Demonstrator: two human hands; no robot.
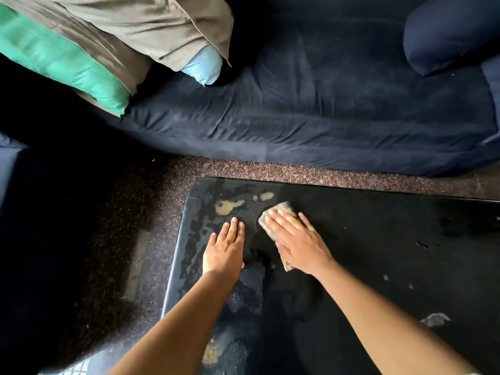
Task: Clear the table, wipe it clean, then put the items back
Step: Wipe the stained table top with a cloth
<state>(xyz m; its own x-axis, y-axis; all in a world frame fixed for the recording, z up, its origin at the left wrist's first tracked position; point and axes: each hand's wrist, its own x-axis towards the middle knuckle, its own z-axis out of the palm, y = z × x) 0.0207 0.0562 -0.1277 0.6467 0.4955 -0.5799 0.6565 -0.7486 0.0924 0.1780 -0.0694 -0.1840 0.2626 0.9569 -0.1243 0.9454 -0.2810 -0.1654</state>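
Table: a glossy black rectangular table [392, 239] with rounded corners; its top is streaked with a wet film toward its left end.
Cloth: a folded grey-tan wiping cloth [285, 209] lies flat on the table top, near the far edge and toward the left end.
Right hand: the right hand [297, 240] lies palm down on the cloth, fingers straight and close together, pressing it to the table; the cloth shows past the fingertips and beside the wrist.
Left hand: the left hand [226, 246] rests flat on the bare wet table top just left of the cloth, fingers extended and slightly spread, gripping nothing.
Marks: pale tan patches [229, 207] sit on the table top just beyond the left hand's fingertips, toward the far left corner.
Floor: a speckled brown floor [270, 169] runs along the table's far edge and left end.
Sofa: a dark navy fabric sofa [324, 104] stands beyond the table's far edge.
Pillows: a green-and-brown pillow [67, 63] and a grey-brown pillow with a light blue end [167, 28] lie on the sofa, beyond the table's far left corner.
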